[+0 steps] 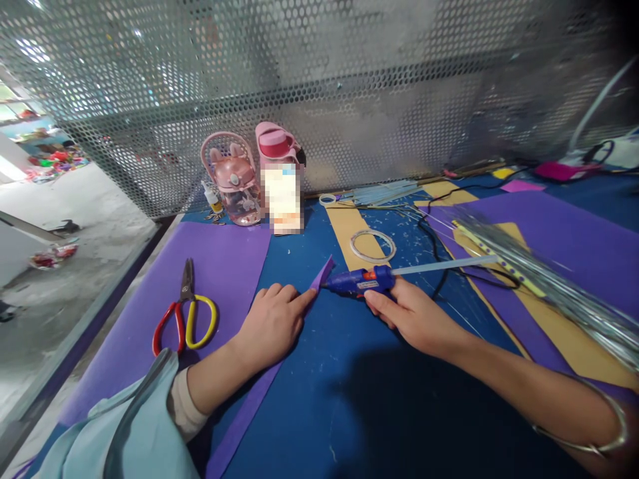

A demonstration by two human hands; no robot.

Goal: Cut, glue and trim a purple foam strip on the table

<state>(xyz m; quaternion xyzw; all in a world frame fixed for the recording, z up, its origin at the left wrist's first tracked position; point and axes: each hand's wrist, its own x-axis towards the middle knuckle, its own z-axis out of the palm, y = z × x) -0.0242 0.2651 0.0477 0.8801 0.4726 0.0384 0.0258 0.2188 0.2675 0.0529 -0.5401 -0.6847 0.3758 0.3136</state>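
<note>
the right hand (pixel 409 316) holds a glue gun (pixel 362 281) tight; the left hand (pixel 272 326) presses purple paper (pixel 322 274) flat, fingers spread.

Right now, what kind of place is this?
Probably a craft workbench in a workshop. The right hand holds a glue gun to a folded purple sheet pinned by the left hand; scissors lie nearby, and a perforated metal screen backs the blue table.
</note>
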